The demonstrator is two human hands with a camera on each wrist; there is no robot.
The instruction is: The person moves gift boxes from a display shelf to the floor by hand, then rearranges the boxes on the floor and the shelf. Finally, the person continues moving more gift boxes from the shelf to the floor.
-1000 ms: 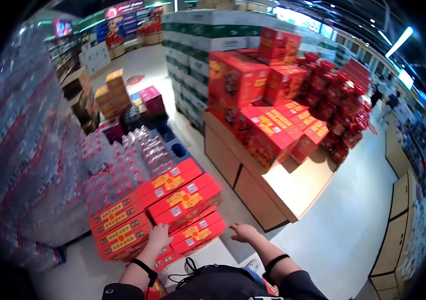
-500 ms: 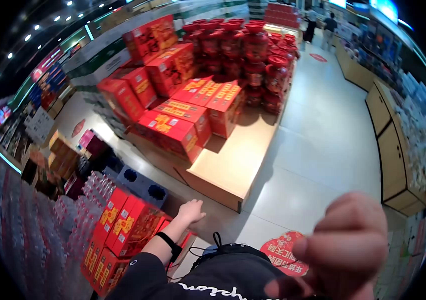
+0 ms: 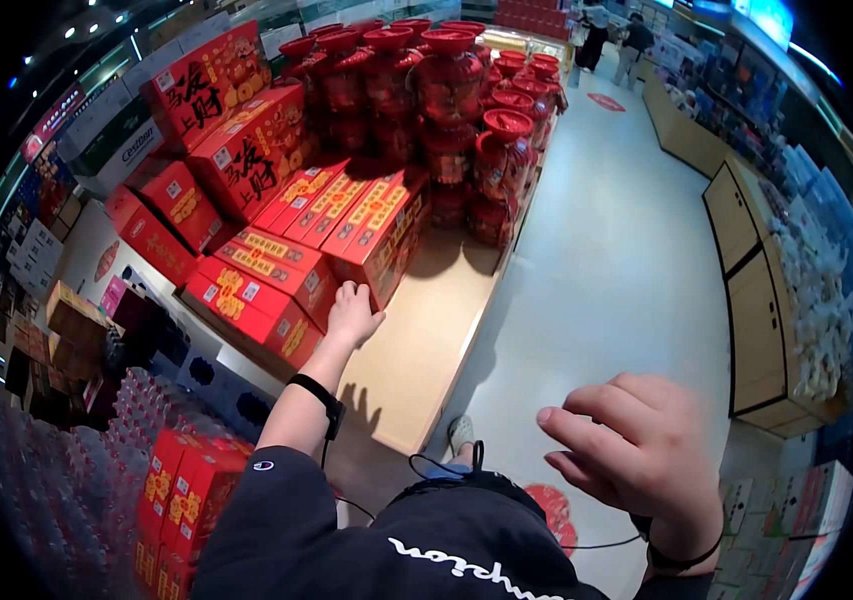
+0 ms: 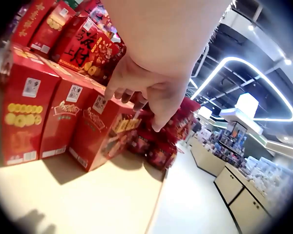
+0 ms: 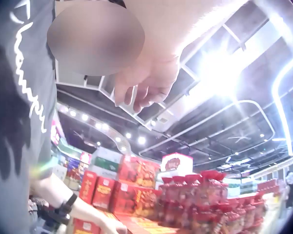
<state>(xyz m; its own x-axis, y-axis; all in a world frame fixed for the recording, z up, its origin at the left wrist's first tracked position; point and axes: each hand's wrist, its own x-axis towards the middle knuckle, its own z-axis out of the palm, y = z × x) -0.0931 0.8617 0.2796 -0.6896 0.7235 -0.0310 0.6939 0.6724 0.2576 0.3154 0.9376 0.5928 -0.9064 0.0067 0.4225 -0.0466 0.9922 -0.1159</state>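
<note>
My left hand (image 3: 353,316) reaches over the wooden display stand (image 3: 401,385), its fingertips by the near end of a red gift box (image 3: 376,232); contact cannot be told. In the left wrist view the same hand (image 4: 147,87) hangs with bent, loose fingers above upright-faced red boxes (image 4: 90,127), holding nothing. My right hand (image 3: 636,440) is raised over the aisle at the right, fingers loosely bent and nothing in them. The right wrist view shows that hand (image 5: 145,80) against the ceiling, away from any box.
Red lidded jars (image 3: 451,90) stand stacked behind the boxes. More red boxes (image 3: 186,490) and wrapped bottles (image 3: 76,470) are at lower left. Wooden cabinets (image 3: 751,310) line the aisle (image 3: 596,250) on the right; two people stand far down it. White cartons (image 3: 796,520) are at lower right.
The view has swung right toward the display stand. My left hand has moved from above the low box stack to the boxes on the stand; my right hand has risen.
</note>
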